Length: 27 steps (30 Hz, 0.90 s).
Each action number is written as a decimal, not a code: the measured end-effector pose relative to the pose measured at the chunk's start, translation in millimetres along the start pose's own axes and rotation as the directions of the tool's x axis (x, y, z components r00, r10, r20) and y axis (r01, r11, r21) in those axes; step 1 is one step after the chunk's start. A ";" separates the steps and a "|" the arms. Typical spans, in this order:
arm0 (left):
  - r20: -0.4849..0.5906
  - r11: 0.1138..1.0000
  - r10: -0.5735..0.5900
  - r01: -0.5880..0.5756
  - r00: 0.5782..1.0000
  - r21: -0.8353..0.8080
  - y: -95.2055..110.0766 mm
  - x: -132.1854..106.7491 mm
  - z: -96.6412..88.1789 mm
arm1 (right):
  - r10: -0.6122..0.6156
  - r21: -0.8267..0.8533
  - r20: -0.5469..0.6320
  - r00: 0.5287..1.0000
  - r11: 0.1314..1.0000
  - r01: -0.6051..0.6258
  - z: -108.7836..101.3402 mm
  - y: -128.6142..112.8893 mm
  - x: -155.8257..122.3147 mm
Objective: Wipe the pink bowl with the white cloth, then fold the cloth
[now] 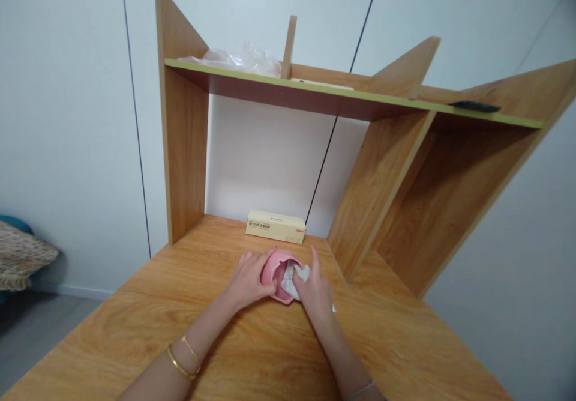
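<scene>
A pink rounded container [279, 258] is tipped on the wooden desk, its opening facing me. My left hand [252, 278] is wrapped round its left side, with the thumb at the rim. In my right hand [316, 290] is a crumpled white cloth or tissue [289, 280], pinched by the thumb and pressed partly inside the container's opening. The right index finger points up and away. A small white corner shows beside the right hand; what it belongs to is hidden.
Behind the container a cream box [275, 227] with printed text stands on the desk [216, 341]. A wooden shelf unit [184, 149] rises at the back, its dividers reaching down on the right. Clear plastic wrap [243, 59] and a dark flat item [474, 106] lie on the upper shelf.
</scene>
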<state>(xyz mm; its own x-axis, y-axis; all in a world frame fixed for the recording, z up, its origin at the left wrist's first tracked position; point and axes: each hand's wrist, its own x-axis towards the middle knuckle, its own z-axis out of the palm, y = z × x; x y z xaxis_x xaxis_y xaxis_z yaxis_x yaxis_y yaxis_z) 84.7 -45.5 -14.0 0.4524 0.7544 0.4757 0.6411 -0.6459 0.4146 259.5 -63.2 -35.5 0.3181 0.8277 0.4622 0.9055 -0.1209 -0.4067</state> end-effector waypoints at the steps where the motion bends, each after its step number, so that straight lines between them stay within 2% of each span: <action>1: 0.009 0.999 0.014 -0.014 1.000 0.030 1.7 0.4 -2.3 | -0.034 -0.057 -0.030 0.999 0.998 0.032 -3.2 -1.2 -0.4; 3: 0.027 0.995 0.048 -0.050 0.998 0.089 6.2 0.7 -7.0 | -0.108 -0.107 -0.076 0.991 0.989 0.100 -7.6 -2.2 -1.5; 6: 0.033 0.986 0.084 -0.088 0.996 0.141 11.3 0.1 -9.8 | -0.133 -0.064 -0.041 0.990 0.989 0.130 -7.0 0.1 -3.0; 9: 0.010 0.994 0.043 -0.044 0.999 0.105 10.2 -1.3 -5.3 | -0.074 0.089 -0.024 0.997 0.993 0.075 0.1 4.7 -2.7; 13: -0.034 0.997 -0.073 0.072 0.997 -0.022 2.3 -2.1 5.7 | 0.048 0.329 -0.104 0.993 0.944 -0.011 10.3 8.4 -0.3; 16: -0.034 0.992 -0.088 0.084 0.996 -0.094 -2.4 -1.3 10.1 | 0.056 0.403 -0.086 0.995 0.915 -0.016 12.2 6.8 0.4; 18: -0.047 0.992 -0.094 0.090 0.994 -0.090 -3.1 -0.5 9.4 | 0.043 0.320 -0.025 0.999 0.947 -0.033 8.8 3.8 0.2; 20: -0.051 0.997 -0.076 0.074 0.996 -0.038 -1.7 0.3 6.0 | 0.053 0.136 0.016 0.998 0.989 -0.054 2.5 0.0 0.2; 23: -0.016 0.998 -0.001 0.002 1.000 0.058 3.2 0.9 -1.6 | -0.006 -0.115 -0.024 1.000 0.993 0.003 -7.7 -3.7 -0.1; 25: 0.012 0.994 0.053 -0.054 0.999 0.098 6.1 0.7 -6.4 | -0.101 -0.162 -0.057 0.993 0.983 0.091 -11.4 -3.8 -0.9; 27: 0.032 0.988 0.090 -0.093 0.995 0.122 7.5 0.3 -9.5 | -0.177 -0.123 -0.058 0.982 0.978 0.169 -11.5 -2.1 -2.2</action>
<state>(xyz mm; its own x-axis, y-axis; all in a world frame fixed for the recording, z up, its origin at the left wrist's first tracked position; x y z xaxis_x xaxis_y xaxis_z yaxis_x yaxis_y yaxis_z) 83.8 -51.2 -3.4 0.5275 0.6968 0.4860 0.6673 -0.6939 0.2706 260.2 -71.1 -26.7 0.1684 0.8030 0.5718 0.9738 -0.0457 -0.2226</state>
